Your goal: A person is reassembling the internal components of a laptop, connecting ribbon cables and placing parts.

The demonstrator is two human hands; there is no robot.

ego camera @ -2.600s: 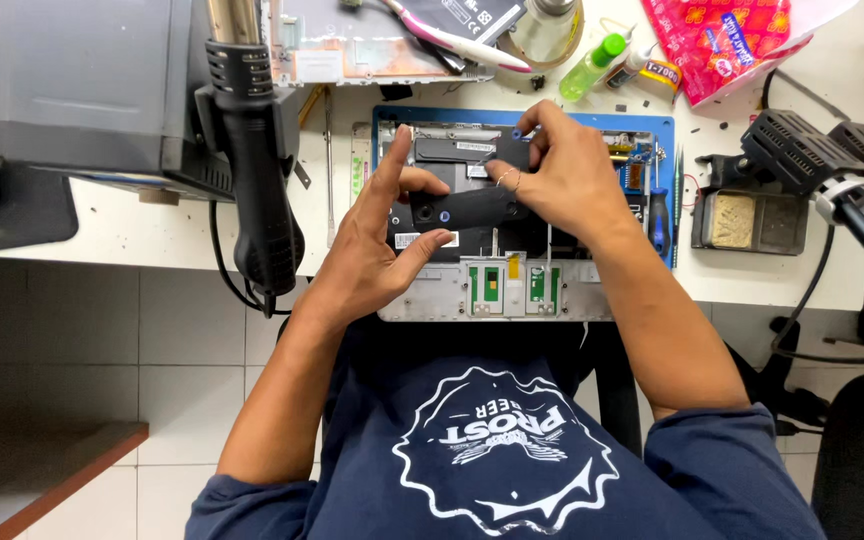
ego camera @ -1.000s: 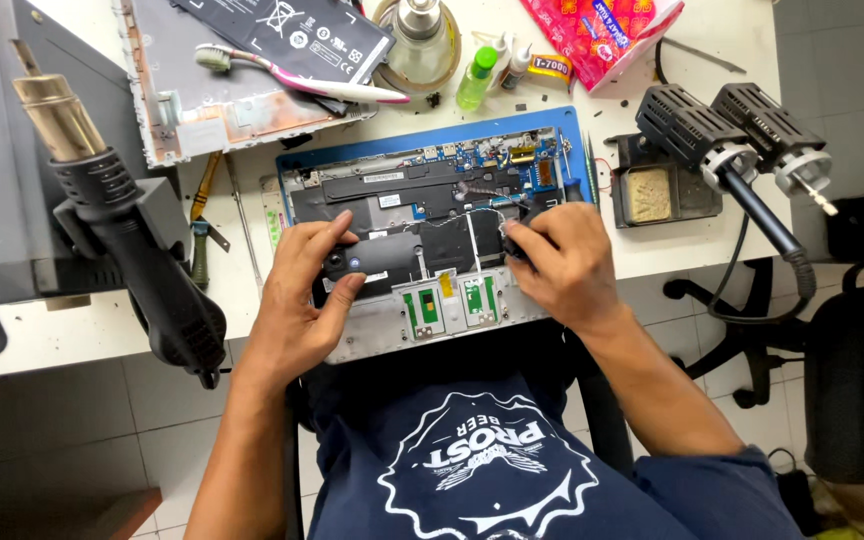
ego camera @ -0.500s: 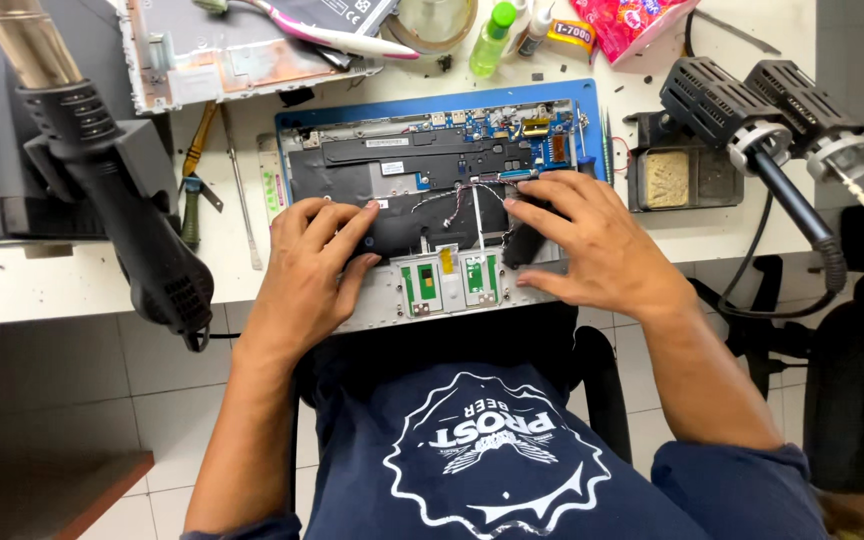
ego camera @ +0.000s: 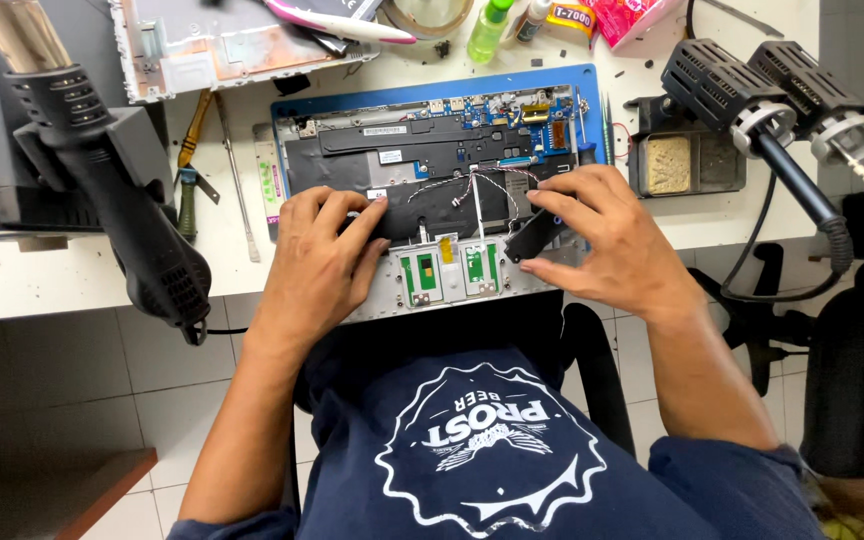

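An opened laptop base (ego camera: 432, 150) lies on a blue mat (ego camera: 290, 108), its circuit board and black inner parts exposed. A long black speaker strip (ego camera: 407, 222) with thin twisted wires (ego camera: 472, 185) lies across the base, just above the two small green-marked pads. My left hand (ego camera: 322, 250) rests on the strip's left end, fingers curled over it. My right hand (ego camera: 607, 240) pinches the strip's right end piece (ego camera: 530, 238) between thumb and fingers.
A black hot-air gun (ego camera: 122, 200) hangs at the left. At the right stand two black ribbed tool handles (ego camera: 752, 90) and a tray with a sponge (ego camera: 672, 165). A silver laptop cover (ego camera: 222, 50), a green bottle (ego camera: 489, 30) and hand tools (ego camera: 187, 170) lie nearby.
The black strip, held up over the base earlier, has come down onto it near the front edge. Both hands have moved apart to its two ends.
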